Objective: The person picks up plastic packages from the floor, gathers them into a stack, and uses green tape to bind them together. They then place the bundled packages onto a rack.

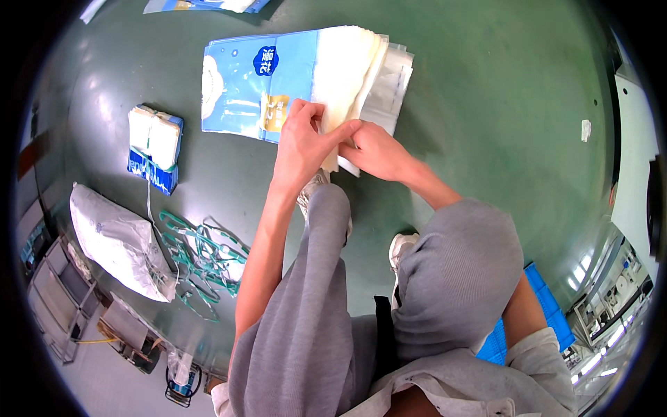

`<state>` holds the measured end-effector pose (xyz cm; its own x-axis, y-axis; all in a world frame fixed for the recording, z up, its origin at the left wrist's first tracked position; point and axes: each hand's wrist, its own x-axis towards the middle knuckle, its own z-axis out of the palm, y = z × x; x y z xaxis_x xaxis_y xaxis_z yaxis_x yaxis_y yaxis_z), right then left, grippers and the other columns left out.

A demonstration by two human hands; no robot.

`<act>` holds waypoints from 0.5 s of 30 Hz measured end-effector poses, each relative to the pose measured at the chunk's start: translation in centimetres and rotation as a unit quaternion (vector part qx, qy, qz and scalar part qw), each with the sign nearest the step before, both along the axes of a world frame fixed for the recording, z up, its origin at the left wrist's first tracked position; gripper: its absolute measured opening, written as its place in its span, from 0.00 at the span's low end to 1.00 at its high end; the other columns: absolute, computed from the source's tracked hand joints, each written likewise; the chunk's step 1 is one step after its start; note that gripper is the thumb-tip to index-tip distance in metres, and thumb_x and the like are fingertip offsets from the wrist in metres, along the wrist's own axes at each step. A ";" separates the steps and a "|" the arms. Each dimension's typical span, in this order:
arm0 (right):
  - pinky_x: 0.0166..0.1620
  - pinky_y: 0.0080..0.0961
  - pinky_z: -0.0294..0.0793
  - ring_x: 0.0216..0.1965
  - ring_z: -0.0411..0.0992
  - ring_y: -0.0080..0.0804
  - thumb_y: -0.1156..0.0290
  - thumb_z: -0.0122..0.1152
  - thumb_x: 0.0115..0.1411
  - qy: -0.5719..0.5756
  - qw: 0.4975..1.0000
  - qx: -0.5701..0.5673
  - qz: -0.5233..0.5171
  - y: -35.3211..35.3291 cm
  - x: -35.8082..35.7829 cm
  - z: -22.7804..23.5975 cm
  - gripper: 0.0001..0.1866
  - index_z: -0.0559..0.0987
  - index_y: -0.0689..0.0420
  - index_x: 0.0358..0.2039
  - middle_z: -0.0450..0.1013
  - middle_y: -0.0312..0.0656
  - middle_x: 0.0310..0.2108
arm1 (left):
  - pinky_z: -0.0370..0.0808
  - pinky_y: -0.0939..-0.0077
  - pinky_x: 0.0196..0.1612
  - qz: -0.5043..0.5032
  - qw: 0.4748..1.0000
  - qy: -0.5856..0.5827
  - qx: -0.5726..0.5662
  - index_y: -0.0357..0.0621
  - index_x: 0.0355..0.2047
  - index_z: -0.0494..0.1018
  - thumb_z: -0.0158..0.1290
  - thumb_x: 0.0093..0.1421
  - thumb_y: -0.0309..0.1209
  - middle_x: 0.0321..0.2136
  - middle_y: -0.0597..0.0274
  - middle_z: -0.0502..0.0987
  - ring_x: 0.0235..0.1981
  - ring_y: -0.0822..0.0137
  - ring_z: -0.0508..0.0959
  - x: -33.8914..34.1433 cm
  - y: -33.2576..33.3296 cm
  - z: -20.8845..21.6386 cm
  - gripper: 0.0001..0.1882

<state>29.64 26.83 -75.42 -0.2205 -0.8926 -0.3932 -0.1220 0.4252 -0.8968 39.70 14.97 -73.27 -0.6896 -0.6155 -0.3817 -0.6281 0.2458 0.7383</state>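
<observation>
A thick stack of flat blue-and-white plastic bags [278, 80] lies on the green floor [486, 83] in front of me. My left hand [302, 139] presses down on the near edge of the stack, fingers curled over the cream-coloured part. Beside it, my right hand [372, 149] pinches the same near edge where the thin sheets fan out. The two hands touch at the fingertips. I am crouched, with my grey-trousered knees [451, 271] and white shoes [399, 250] just below the hands.
A small bundle of folded bags [154, 146] lies to the left. Below it lie a white sack [118, 240] and a tangle of green plastic straps [205, 260]. A blue mat [542, 306] shows at lower right, metal racks [59, 299] at lower left.
</observation>
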 end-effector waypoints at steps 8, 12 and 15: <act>0.46 0.35 0.72 0.42 0.74 0.45 0.63 0.61 0.55 -0.036 0.997 0.062 0.002 0.2 -0.3 -0.6 0.19 0.77 0.65 0.42 0.76 0.54 0.41 | 0.70 0.71 0.32 0.054 0.995 0.025 0.079 0.28 0.31 0.73 0.65 0.47 0.40 0.29 0.59 0.67 0.26 0.67 0.68 0.7 -0.3 -1.1 0.24; 0.50 0.29 0.70 0.45 0.73 0.33 0.59 0.66 0.55 -0.171 0.978 0.003 -0.120 0.9 -0.5 -1.8 0.27 0.74 0.65 0.49 0.75 0.45 0.45 | 0.69 0.75 0.33 0.094 0.989 0.009 0.113 0.30 0.36 0.74 0.61 0.50 0.38 0.28 0.62 0.70 0.27 0.71 0.69 1.0 -0.8 -0.6 0.22; 0.52 0.27 0.68 0.47 0.71 0.27 0.55 0.67 0.56 -0.237 0.956 0.030 -0.170 1.2 -1.0 -1.3 0.30 0.73 0.66 0.51 0.74 0.41 0.46 | 0.70 0.73 0.33 0.131 0.982 0.017 0.134 0.29 0.37 0.74 0.59 0.50 0.36 0.28 0.60 0.72 0.27 0.69 0.70 1.6 -1.5 -0.3 0.21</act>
